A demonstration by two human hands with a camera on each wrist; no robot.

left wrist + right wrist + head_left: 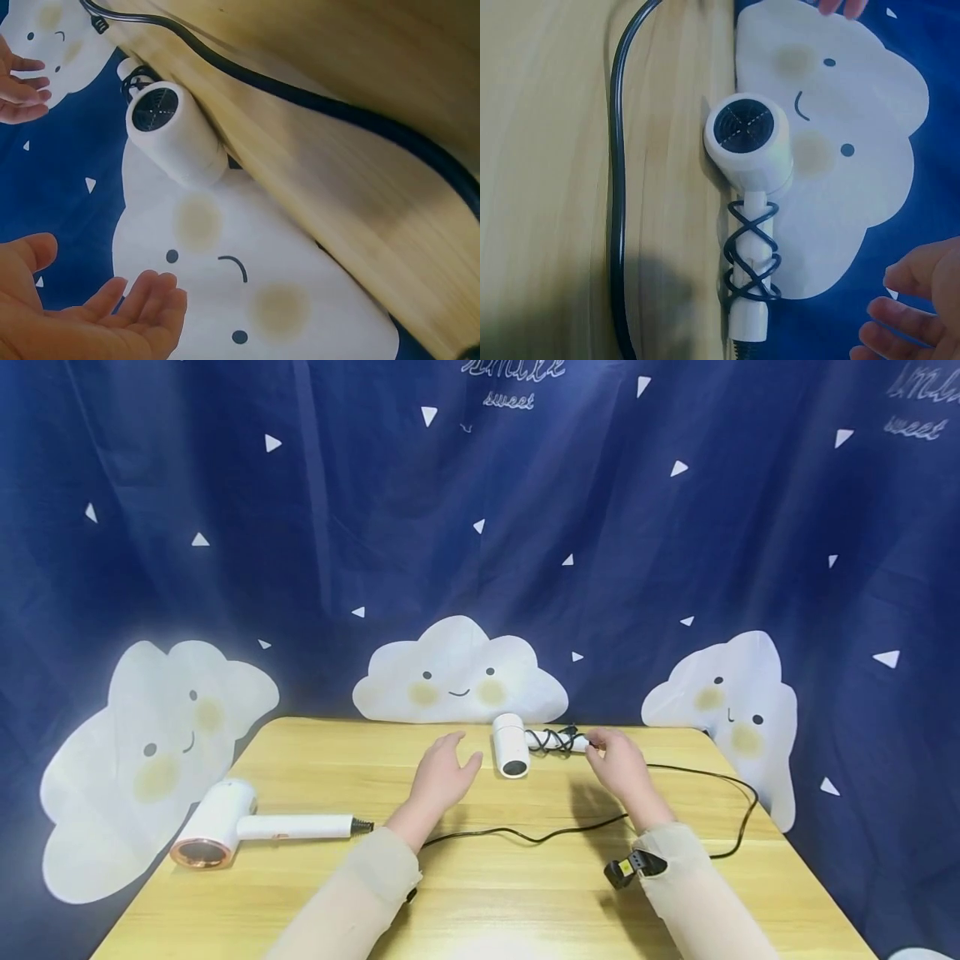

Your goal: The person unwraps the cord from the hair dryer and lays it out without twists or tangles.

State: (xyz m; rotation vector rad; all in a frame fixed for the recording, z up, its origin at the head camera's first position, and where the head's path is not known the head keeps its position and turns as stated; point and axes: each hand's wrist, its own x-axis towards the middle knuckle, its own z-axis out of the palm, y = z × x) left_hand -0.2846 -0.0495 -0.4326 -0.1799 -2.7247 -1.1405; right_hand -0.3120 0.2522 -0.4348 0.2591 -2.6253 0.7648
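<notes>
Near the table's far edge lies a small white hair dryer point(512, 748), its handle point(751, 251) wrapped crosswise in its own black cord. My right hand point(618, 767) is held over the table by the handle's end, fingers spread and relaxed. In the right wrist view that hand point(919, 304) shows apart from the dryer. To the left of the dryer's barrel point(176, 135) is my left hand point(442, 772), thumb away from the fingers, holding nothing. The left wrist view shows this hand point(97, 315) palm up with loose fingers.
A larger white hair dryer point(296, 827) with a copper-coloured rim lies at the table's left. Its black cord point(525, 837) runs under both forearms and loops near the right edge. A blue curtain point(480, 568) with clouds hangs right behind the wooden table point(495, 893).
</notes>
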